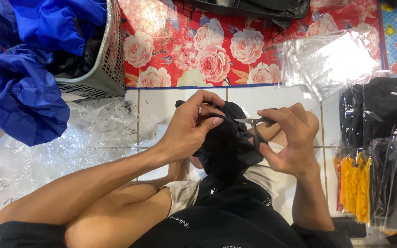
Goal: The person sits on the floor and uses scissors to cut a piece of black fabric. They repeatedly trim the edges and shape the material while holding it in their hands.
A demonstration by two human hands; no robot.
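Black garment pinched by left hand; grey basket holds blue fabric.

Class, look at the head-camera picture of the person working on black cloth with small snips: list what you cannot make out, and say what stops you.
- Snips: the handles are hidden inside the right hand.
- Black cloth: its kind and the spot being cut are too dark; the left hand covers its top.
- Grey basket: cut off by the top edge; blue fabric hides its contents.
- Packed black items: blurred by glare on the plastic and cut off at the right edge.
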